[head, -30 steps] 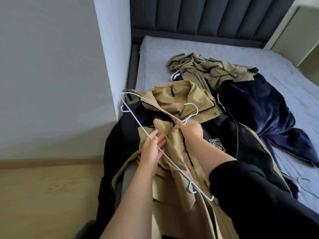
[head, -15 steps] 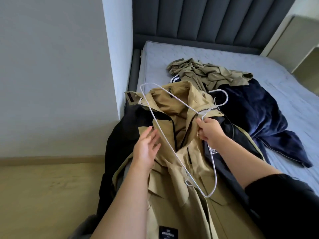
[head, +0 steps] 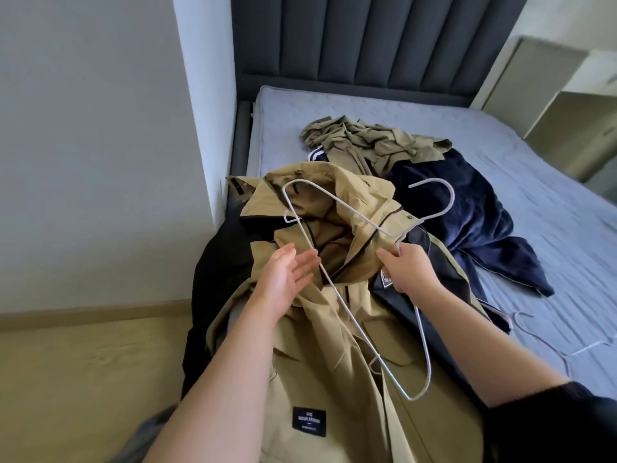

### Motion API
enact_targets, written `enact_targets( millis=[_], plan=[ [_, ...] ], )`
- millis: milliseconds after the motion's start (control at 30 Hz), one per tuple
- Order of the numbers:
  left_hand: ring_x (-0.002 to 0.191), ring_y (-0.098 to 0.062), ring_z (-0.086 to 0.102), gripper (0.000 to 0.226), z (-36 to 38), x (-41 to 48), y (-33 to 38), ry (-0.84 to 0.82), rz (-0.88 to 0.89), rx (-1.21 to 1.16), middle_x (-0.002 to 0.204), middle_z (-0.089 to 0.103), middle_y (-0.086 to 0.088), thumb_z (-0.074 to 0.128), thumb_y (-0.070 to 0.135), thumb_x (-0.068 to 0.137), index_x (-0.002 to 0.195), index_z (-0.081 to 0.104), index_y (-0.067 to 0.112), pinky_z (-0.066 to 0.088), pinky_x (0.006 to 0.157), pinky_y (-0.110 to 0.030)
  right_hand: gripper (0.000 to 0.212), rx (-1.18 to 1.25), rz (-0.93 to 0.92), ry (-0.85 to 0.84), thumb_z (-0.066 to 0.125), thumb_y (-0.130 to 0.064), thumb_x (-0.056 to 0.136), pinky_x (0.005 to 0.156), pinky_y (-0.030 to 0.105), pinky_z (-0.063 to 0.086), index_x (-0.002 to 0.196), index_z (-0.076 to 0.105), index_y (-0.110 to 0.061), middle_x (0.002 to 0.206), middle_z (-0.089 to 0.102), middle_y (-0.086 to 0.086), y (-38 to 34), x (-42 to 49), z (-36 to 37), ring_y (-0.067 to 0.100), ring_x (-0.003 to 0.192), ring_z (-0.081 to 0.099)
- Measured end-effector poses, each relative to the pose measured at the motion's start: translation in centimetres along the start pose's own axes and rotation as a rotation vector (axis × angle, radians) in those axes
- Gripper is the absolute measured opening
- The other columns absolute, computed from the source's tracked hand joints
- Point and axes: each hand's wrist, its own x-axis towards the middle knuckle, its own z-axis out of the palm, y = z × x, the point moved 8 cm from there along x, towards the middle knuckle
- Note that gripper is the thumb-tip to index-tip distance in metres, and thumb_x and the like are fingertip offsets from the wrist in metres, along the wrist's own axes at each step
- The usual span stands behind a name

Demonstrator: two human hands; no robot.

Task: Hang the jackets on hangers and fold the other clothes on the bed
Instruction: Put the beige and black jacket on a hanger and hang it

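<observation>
A tan and black jacket (head: 337,359) lies at the bed's near left corner, collar toward the headboard. A white wire hanger (head: 347,312) hovers over it, its hook pointing right. My right hand (head: 405,267) grips the hanger at its neck below the hook. My left hand (head: 287,272) is held flat with straight fingers beside the hanger's long bar, palm toward it. Farther back lie a crumpled olive garment (head: 370,142) and a navy velvet garment (head: 467,228).
The grey mattress (head: 551,208) stretches to the right, with a second white hanger (head: 547,342) lying near its front edge. A dark padded headboard (head: 367,41) stands at the back. A white wall column (head: 203,111) and wooden floor (head: 83,379) are on the left.
The hanger has swung up and turned, its hook now out to the right over the navy garment. My left hand has let go of the bar and opened. My right hand moved right.
</observation>
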Motion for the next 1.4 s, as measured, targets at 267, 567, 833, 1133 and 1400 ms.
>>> enact_targets(
  millis=[267, 567, 833, 1133, 1400],
  plan=[
    [0.105, -0.023, 0.061, 0.034, -1.6, 0.7, -1.4, 0.083, -0.045, 0.17, 0.115, 0.063, -0.009, 0.043, 0.007, 0.099, 0.132, 0.045, 0.014, 0.047, 0.093, -0.04, 0.025, -0.032, -0.294, 0.325, 0.048, -0.018, 0.098, 0.049, 0.028, 0.026, 0.077, 0.058, -0.009, 0.055, 0.043, -0.002, -4.9, -0.7, -3.7, 0.013, 0.05, 0.035],
    [0.112, -0.013, 0.056, 0.03, -1.4, 3.2, -0.3, 0.175, 0.094, 0.598, 0.121, 0.059, 0.004, 0.044, 0.01, 0.096, 0.119, 0.058, 0.025, 0.045, 0.099, -0.035, 0.017, -0.042, 0.034, 0.36, 0.044, -0.008, 0.094, 0.073, 0.031, 0.04, 0.096, 0.06, -0.006, 0.09, 0.061, 0.011, 0.2, 10.0, -3.4, 0.033, 0.095, 0.06],
    [0.114, -0.023, 0.057, 0.047, -2.3, 8.8, 1.7, 0.269, 0.06, 0.394, 0.135, 0.051, -0.012, 0.044, 0.003, 0.098, 0.143, 0.037, 0.012, 0.051, 0.09, -0.035, 0.03, -0.387, 0.141, 0.334, 0.044, -0.001, 0.09, 0.089, 0.042, 0.042, 0.119, 0.043, -0.006, 0.123, 0.052, 0.015, 7.5, 12.1, 0.2, 0.034, 0.116, 0.048],
    [0.087, -0.025, 0.065, 0.035, -3.4, 14.0, 2.6, 0.419, -0.175, 0.209, 0.107, 0.064, -0.014, 0.06, 0.031, 0.093, 0.12, 0.049, 0.011, 0.053, 0.065, -0.034, 0.042, -0.686, 0.208, 0.12, 0.035, -0.002, 0.09, 0.108, 0.044, 0.03, 0.132, 0.039, -0.006, 0.141, 0.038, 0.01, 15.9, 10.7, 5.0, 0.027, 0.134, 0.033],
    [0.097, -0.02, 0.062, 0.029, -3.9, 15.1, 5.5, 0.417, 0.022, 0.058, 0.106, 0.061, -0.009, 0.05, 0.014, 0.097, 0.126, 0.051, 0.008, 0.049, 0.067, -0.03, 0.045, -0.608, 0.262, -0.008, 0.04, -0.003, 0.089, 0.112, 0.044, 0.028, 0.134, 0.037, -0.005, 0.145, 0.033, 0.01, 16.1, 10.8, 4.8, 0.033, 0.132, 0.038]
  ],
)
